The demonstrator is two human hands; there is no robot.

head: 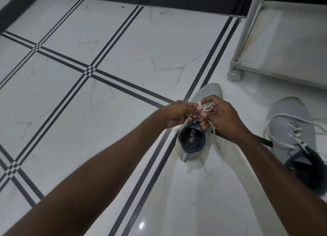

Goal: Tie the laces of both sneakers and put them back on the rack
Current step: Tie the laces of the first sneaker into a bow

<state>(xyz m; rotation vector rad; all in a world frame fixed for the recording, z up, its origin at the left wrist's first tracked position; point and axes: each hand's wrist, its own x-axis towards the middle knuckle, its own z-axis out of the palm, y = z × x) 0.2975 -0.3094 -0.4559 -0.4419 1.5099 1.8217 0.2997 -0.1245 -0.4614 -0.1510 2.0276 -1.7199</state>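
Observation:
A light grey sneaker (210, 94) with a dark blue lining stands on the floor, toe pointing away from me. My left hand (175, 114) and my right hand (221, 116) meet above its tongue, each pinching a strand of its white laces (208, 108), which form a small loop between my fingers. Loose lace ends hang down on both sides of the shoe. The second grey sneaker (292, 129) lies to the right, its white laces untied and spread out over the floor.
The white shoe rack (246, 29) stands at the upper right on small castors (234, 75), its lowest shelf (290, 46) bare in view. The floor is glossy white marble tile with dark stripes; a dark skirting band runs along the far wall.

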